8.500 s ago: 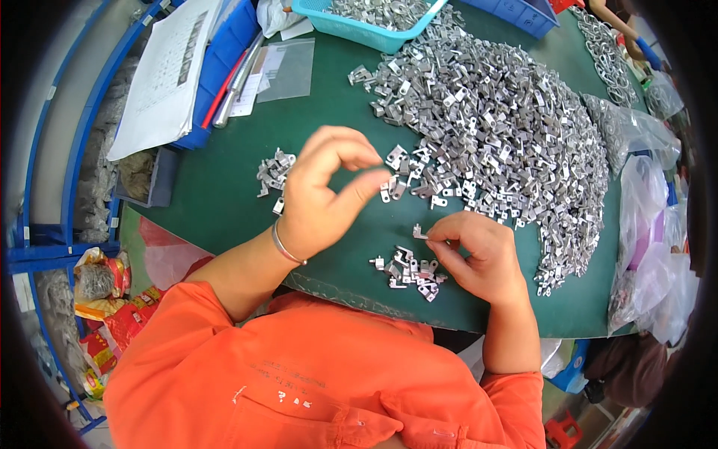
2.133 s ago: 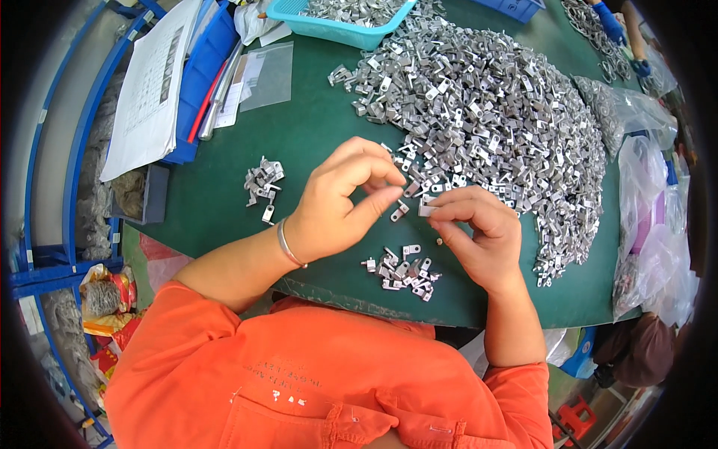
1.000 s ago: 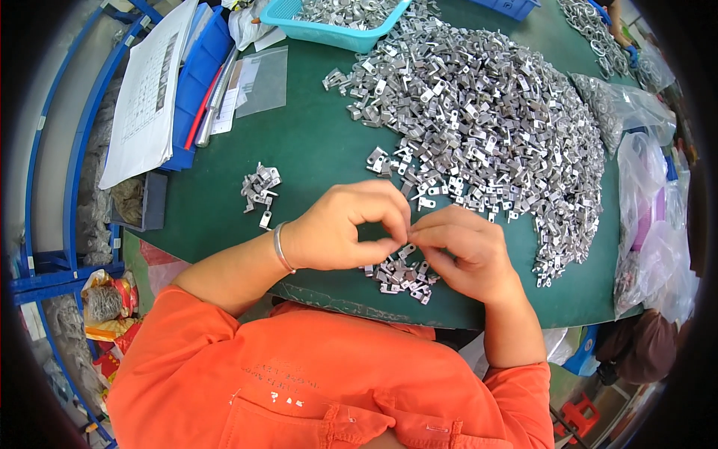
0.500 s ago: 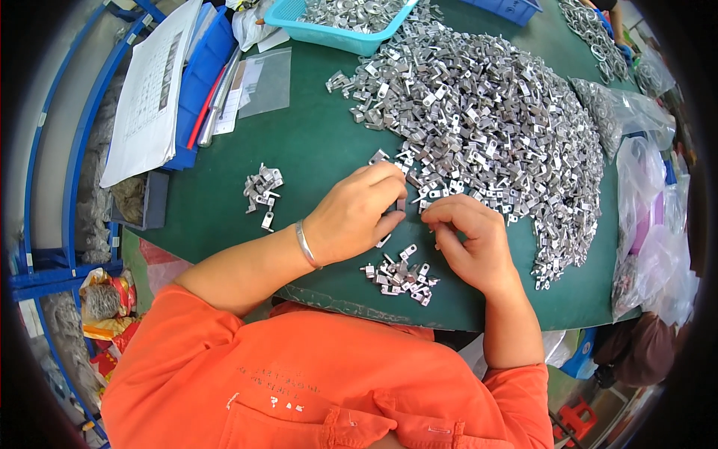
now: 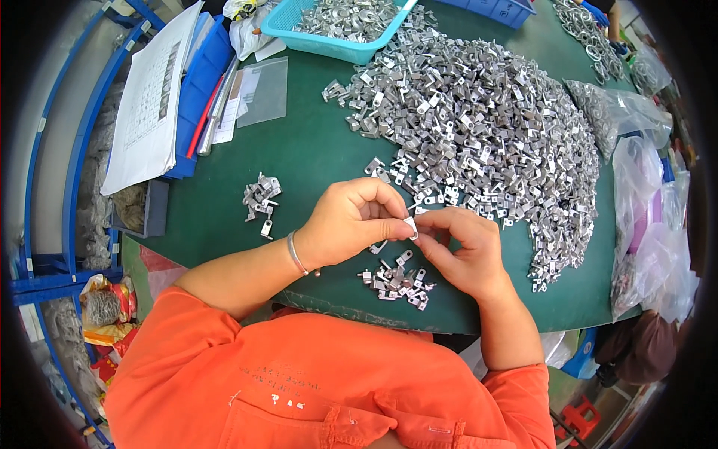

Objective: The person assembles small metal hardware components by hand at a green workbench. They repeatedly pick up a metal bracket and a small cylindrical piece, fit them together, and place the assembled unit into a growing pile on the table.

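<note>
A small silver metal bracket (image 5: 410,227) is pinched between the thumb and forefinger of my left hand (image 5: 351,221). The fingertips of my right hand (image 5: 465,247) close on its other side, so both hands meet over the green table (image 5: 314,161). Beyond them spreads a large heap of similar small metal brackets (image 5: 486,112), each with a hole in a tab. A small cluster of brackets (image 5: 396,283) lies just below my hands, near the table's front edge. Another little group (image 5: 261,197) sits to the left of my left wrist.
At the back stands a turquoise basket (image 5: 359,51) of metal parts, with a blue bin (image 5: 497,10) beside it. Papers (image 5: 146,112) lean on a blue tray at left. Clear plastic bags (image 5: 643,217) line the right side. Metal rings (image 5: 591,37) lie at the far right.
My hands have come together, and the bracket now shows between their fingertips. The left hand has dropped slightly, and the right hand has shifted a little left.
</note>
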A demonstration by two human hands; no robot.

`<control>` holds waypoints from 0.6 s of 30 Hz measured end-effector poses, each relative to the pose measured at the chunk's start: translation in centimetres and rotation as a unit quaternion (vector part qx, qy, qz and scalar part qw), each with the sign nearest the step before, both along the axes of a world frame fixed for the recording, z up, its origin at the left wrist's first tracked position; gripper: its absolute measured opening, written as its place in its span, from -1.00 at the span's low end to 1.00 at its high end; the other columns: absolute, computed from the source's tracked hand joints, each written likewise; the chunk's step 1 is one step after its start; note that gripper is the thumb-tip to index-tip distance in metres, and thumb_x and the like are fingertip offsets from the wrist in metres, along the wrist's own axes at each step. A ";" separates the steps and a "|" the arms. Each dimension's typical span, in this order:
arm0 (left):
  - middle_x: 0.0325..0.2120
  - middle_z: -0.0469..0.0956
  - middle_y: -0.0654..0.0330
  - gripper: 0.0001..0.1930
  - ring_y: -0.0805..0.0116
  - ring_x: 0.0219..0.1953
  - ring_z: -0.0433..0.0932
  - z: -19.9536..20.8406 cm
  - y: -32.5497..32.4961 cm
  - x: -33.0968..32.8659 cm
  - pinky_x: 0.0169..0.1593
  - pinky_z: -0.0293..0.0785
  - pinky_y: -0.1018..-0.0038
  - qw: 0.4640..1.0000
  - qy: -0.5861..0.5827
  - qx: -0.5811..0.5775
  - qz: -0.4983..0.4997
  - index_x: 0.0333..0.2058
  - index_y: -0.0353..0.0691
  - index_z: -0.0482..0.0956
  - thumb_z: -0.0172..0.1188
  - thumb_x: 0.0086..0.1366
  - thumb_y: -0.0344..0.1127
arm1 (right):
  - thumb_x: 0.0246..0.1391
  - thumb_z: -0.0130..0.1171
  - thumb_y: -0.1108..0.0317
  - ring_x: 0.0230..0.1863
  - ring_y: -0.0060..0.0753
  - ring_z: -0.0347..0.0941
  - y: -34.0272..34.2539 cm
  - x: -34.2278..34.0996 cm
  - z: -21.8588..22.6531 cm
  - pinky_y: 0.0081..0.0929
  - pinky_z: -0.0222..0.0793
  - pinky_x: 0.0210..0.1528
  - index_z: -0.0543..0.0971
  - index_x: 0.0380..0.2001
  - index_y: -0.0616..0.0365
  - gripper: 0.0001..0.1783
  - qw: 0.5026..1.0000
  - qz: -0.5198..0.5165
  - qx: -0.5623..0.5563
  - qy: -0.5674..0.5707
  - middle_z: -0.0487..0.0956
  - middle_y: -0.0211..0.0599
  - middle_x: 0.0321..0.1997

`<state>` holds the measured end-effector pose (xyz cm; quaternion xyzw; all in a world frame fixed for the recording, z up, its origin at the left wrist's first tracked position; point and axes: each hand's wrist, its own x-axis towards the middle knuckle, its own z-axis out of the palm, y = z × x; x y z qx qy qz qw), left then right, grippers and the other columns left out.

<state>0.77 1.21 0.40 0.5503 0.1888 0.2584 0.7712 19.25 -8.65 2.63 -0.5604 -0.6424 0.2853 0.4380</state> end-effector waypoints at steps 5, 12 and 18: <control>-0.25 0.53 0.07 -0.89 0.38 -0.25 0.59 0.2 -0.2 0.1 -0.16 0.59 0.49 1.000 -0.015 -0.007 0.009 -0.31 -0.41 0.51 0.24 0.19 -0.61 | -0.10 0.33 0.55 -0.47 -0.52 0.55 0.0 -0.1 -0.3 -0.62 0.40 -0.54 0.63 -0.28 0.21 -0.76 1.000 0.017 0.014 0.022 0.60 -0.31 -0.43; -0.30 0.56 0.07 -0.89 0.33 -0.28 0.62 0.3 0.1 -0.3 -0.21 0.61 0.47 1.000 0.008 -0.025 0.007 -0.25 -0.42 0.52 0.14 0.32 -0.48 | -0.11 0.31 0.58 -0.47 -0.47 0.55 -0.2 0.0 0.1 -0.59 0.41 -0.51 0.62 -0.30 0.22 -0.78 0.999 0.020 0.026 -0.013 0.61 -0.29 -0.43; -0.28 0.59 0.12 -0.85 0.36 -0.25 0.62 1.3 -0.9 -0.7 -0.16 0.61 0.47 0.996 0.055 -0.068 -0.020 -0.21 -0.36 0.54 0.23 0.24 -0.50 | -0.20 0.25 0.69 -0.36 -0.21 0.55 0.1 -0.5 -0.3 -0.43 0.47 -0.31 0.61 -0.35 0.21 -0.74 0.983 0.034 0.165 -0.067 0.61 -0.23 -0.34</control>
